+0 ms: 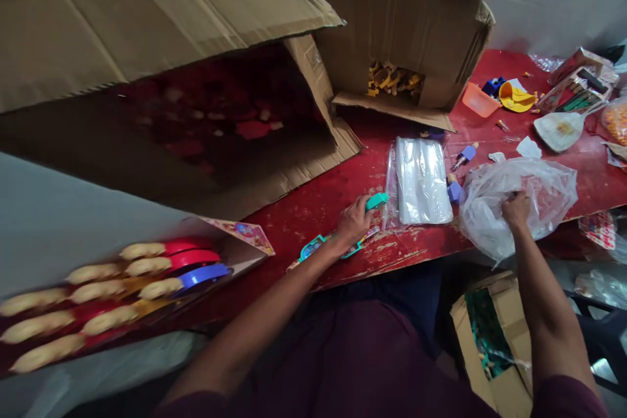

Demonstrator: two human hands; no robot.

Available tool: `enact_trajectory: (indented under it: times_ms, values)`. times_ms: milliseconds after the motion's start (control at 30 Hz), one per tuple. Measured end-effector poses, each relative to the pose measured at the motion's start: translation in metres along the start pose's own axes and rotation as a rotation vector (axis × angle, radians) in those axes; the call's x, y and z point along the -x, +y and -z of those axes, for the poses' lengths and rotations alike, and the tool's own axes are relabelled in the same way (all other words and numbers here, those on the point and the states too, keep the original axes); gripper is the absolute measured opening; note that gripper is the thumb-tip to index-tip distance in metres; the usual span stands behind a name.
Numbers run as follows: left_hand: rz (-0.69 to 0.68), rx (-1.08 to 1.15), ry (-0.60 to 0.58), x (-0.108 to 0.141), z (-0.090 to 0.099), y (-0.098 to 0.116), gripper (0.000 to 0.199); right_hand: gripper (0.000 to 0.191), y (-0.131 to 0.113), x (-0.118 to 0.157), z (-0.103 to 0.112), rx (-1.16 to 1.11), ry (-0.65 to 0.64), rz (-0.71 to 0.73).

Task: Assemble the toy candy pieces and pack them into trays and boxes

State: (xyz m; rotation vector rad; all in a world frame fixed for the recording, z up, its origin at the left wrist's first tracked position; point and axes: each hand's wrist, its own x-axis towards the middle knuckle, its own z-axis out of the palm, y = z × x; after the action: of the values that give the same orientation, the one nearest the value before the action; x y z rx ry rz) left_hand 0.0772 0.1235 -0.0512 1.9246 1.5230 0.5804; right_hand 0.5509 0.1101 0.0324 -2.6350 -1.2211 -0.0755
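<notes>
My left hand is closed around a teal plastic piece just above the red table. Under my left wrist lies a teal-rimmed plastic toy piece, partly covered by the forearm. My right hand reaches into a clear plastic bag, its fingers curled together; what they hold, if anything, is hidden. Between the two hands rests a stack of clear plastic sleeves. Small purple-capped pieces lie beside the stack.
A big open cardboard box with red pieces stands at left; another box has yellow pieces showing through its opening. Wooden-handled toys fill a carton at lower left. An orange tray and a white scoop lie at right.
</notes>
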Motion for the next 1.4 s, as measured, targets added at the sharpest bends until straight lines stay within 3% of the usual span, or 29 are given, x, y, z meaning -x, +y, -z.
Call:
enact_trajectory:
  times_ms: [67, 133, 167, 233, 300, 367, 433, 500, 633, 767, 933, 1200, 1400]
  values:
    - [0.050, 0.355, 0.009, 0.016, 0.010, 0.008, 0.039, 0.033, -0.005, 0.015, 0.017, -0.153, 0.143, -0.019]
    - [0.152, 0.742, -0.092, 0.033, 0.022, 0.022, 0.040, 0.035, -0.016, 0.041, 0.040, -0.549, 0.201, 0.002]
    - [0.209, 0.894, -0.163, 0.041, 0.028, 0.031, 0.040, 0.036, -0.025, 0.058, 0.052, -0.816, 0.160, 0.020]
    - [0.268, 1.051, -0.298, 0.055, 0.038, 0.049, 0.043, 0.040, -0.046, 0.097, 0.074, -1.207, -0.133, 0.041]
    - [0.228, 1.044, -0.369, 0.068, 0.044, 0.066, 0.046, 0.043, -0.069, 0.139, 0.090, -1.313, -0.429, 0.028]
    - [0.170, 0.989, -0.431, 0.080, 0.049, 0.078, 0.050, 0.043, -0.091, 0.176, 0.098, -1.283, -0.621, 0.043]
    - [0.125, 0.970, -0.493, 0.092, 0.055, 0.085, 0.055, 0.041, -0.106, 0.205, 0.103, -1.203, -0.733, 0.122]
    - [0.060, 0.956, -0.511, 0.103, 0.063, 0.086, 0.055, 0.038, -0.117, 0.225, 0.106, -1.121, -0.802, 0.246]
    - [-0.060, 0.857, -0.438, 0.122, 0.082, 0.084, 0.045, 0.036, -0.127, 0.245, 0.107, -1.020, -0.870, 0.490]
    - [-0.129, 0.720, -0.511, 0.136, 0.095, 0.078, 0.039, 0.028, -0.127, 0.254, 0.108, -0.893, -0.834, 0.693]
    - [-0.177, 0.569, -0.600, 0.150, 0.097, 0.072, 0.034, 0.021, -0.124, 0.267, 0.115, -0.780, -0.738, 0.933]
    - [-0.231, 0.531, -0.682, 0.157, 0.096, 0.072, 0.030, 0.021, -0.107, 0.293, 0.118, -0.735, -0.642, 1.022]
    - [-0.205, 0.625, -0.835, 0.155, 0.095, 0.067, 0.031, 0.021, -0.100, 0.304, 0.118, -0.771, -0.610, 1.039]
